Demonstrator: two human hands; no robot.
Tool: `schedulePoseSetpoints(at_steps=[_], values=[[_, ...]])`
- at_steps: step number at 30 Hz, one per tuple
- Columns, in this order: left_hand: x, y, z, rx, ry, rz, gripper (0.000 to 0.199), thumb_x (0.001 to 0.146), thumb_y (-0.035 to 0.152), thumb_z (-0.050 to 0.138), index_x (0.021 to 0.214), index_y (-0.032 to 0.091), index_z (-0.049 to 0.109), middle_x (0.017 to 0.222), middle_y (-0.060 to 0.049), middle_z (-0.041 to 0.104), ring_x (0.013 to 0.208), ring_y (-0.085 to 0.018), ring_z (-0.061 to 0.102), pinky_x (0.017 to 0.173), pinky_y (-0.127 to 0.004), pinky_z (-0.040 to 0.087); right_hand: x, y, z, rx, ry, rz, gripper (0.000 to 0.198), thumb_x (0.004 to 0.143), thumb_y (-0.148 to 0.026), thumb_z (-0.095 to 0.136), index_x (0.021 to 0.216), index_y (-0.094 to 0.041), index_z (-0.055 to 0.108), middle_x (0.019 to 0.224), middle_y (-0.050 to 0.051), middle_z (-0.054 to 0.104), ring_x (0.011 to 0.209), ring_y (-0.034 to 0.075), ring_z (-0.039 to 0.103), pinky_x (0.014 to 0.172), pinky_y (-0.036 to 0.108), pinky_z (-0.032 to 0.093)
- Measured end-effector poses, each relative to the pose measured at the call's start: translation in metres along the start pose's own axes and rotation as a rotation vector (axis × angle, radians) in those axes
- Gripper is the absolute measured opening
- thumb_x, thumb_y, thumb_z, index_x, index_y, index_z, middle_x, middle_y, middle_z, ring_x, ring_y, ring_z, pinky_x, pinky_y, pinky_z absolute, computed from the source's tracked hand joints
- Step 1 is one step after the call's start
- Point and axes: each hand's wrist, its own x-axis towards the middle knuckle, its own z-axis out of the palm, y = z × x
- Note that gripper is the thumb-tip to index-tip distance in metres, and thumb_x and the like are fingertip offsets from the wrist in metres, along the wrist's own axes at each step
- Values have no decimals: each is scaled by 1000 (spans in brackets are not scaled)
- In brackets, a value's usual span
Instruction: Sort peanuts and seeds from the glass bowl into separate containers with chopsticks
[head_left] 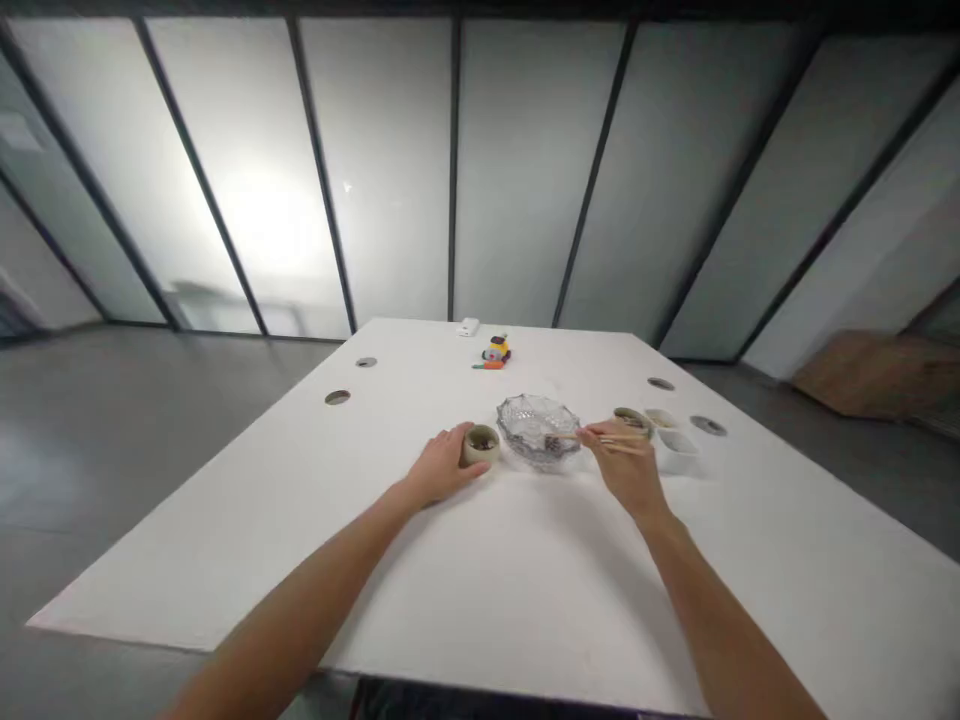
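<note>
One table, white, flat-topped, matt (480, 580): the largest item on my head view, carrying all that follows. One right hand, bare (626, 475): fingers and thumb pressed together on the chopsticks, knuckles over the table at the bowl's right. One left hand, bare (442, 466): curved into a C, fingers round the far left of the small cup, thumb at its near side, so the grip is closed to the cup's width. One bowl, clear glass, round, with a faceted wall and scalloped rim (517, 432): it stands between the two hands, just right of the left one's cup. One pair of chopsticks, slim, pale, wood-coloured (562, 436): held slanting nearly level, tips inside the bowl; I cannot tell whether they pinch anything. One dish, white, squarish, glossy (679, 458): just beyond the right hand, to its right. One cup, cream, round, ceramic-looking (480, 457): within the left hand, dark contents showing. One cup, round, greenish-rimmed (628, 413): behind the right hand, partly hidden. Some dark small pieces (553, 444): in the bowl, at the chopstick tips, too blurred for me to identify.
</note>
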Motion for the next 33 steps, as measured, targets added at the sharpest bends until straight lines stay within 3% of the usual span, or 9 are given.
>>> schedulePoseSetpoints(at_steps=[18,33], values=[[-1,-2,3,24,32,14,60,91,44,73,143,25,52,134,-12,68,120,-36,64,100,-48,51,3,2,-2,-45,4,-76,48,101,-64,54,81,-24,71,82,7,76,78,25,69,75,41,54],[0,-5,6,15,35,29,60,91,44,73,143,25,51,134,-11,68,119,-35,64,100,-48,51,4,4,-3,-60,35,-22,49,100,-66,54,80,-25,73,77,6,76,76,25,70,70,40,52]])
